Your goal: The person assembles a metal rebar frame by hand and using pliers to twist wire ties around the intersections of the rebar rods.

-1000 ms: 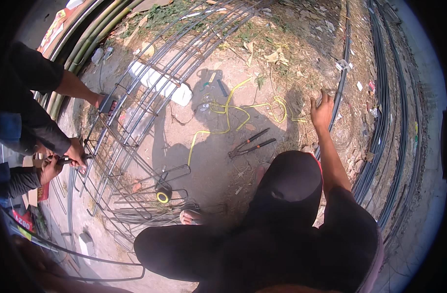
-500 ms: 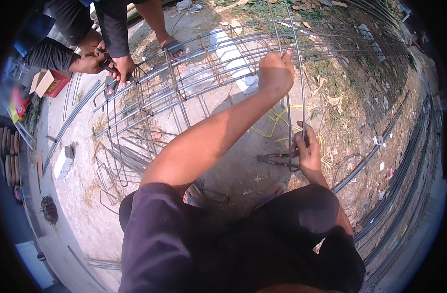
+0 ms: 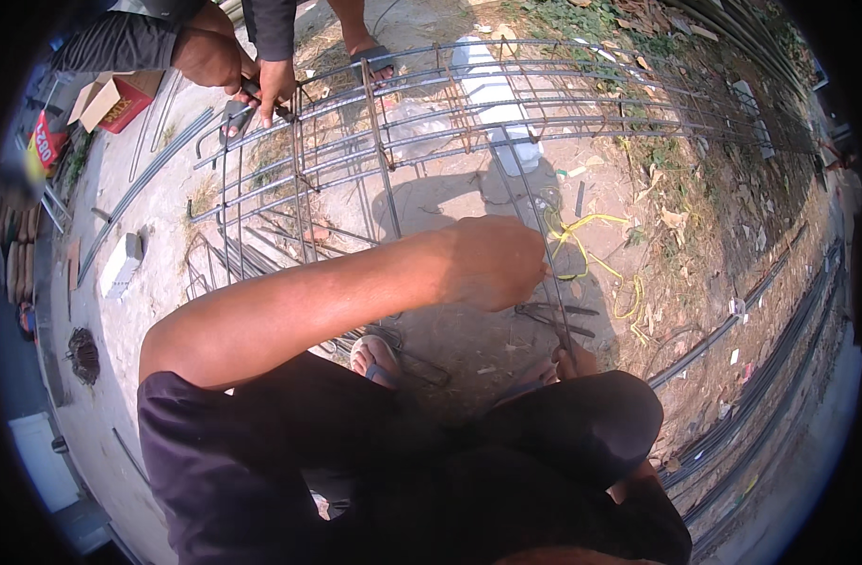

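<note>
A long, narrow steel stirrup, bent from thin bar, slants from the reinforcement cage down to my knee. My left hand is closed around its middle, the back of the hand hiding the fingers. Lower down, beside my right knee, my right hand is closed on its near end, partly hidden by the knee. Orange-handled end-cutting nippers lie on the ground just beyond the right hand. The rebar cage stretches across the far side, with upright ties around its long bars.
At the far left, a co-worker's hands work at the cage's end. A red carton, a white block and loose bars lie left. Yellow cord lies ahead; long bars run along the right.
My left hand has come down and nearer with the stirrup, which now tilts away from me. My right hand has drawn in toward my knee. The view has shifted slightly.
</note>
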